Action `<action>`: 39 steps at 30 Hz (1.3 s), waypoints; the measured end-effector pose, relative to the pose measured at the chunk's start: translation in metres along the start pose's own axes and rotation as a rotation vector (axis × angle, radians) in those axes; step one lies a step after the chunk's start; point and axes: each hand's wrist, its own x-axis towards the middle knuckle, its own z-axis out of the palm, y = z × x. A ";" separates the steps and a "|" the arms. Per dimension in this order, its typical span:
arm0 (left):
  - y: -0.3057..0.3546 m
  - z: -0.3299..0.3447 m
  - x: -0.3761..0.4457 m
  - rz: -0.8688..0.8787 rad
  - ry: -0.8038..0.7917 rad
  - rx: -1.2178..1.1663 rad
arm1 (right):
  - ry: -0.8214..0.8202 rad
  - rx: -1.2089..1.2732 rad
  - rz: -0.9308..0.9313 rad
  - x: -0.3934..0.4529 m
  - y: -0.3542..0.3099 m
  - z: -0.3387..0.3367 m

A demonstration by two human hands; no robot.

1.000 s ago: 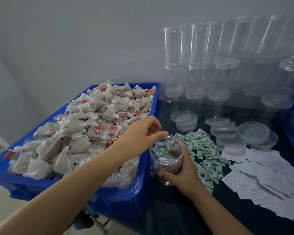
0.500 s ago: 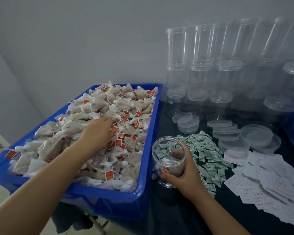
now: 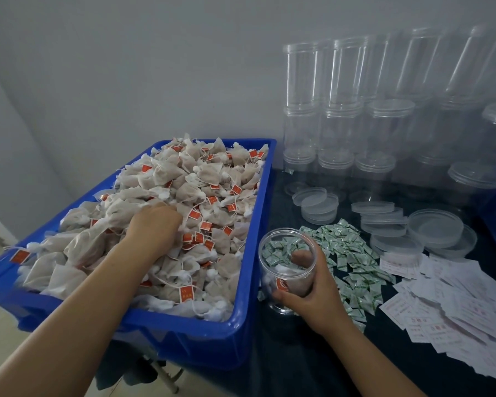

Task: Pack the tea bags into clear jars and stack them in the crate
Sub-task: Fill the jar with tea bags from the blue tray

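Change: left hand (image 3: 155, 224) had gone from the jar mouth into the crate and now lay deeper in the heap.
Left hand: palm down on the tea bags (image 3: 201, 179), fingers buried among them; whether it gripped one could not be told.
Right hand (image 3: 309, 290): wrapped round the jar (image 3: 287, 267), thumb at its lower front.
Jar: upright on the dark table (image 3: 298, 368), just right of the crate (image 3: 184, 336), a few bags inside.
Sachets (image 3: 347, 253): green-and-white pile behind the right hand.
Lids (image 3: 384, 222): loose, beyond the sachets.
Empty jars (image 3: 341, 116): stacked against the wall.
Slips (image 3: 455, 305): white, scattered at right.
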 end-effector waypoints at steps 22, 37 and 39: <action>0.054 -0.090 -0.028 0.264 0.313 -1.158 | 0.002 0.014 -0.033 0.000 0.001 0.000; 0.108 -0.087 -0.024 0.499 0.131 -0.931 | -0.013 0.079 -0.038 0.003 -0.002 0.002; 0.111 -0.084 -0.025 0.510 0.105 -0.892 | -0.016 0.074 -0.034 0.003 -0.002 0.002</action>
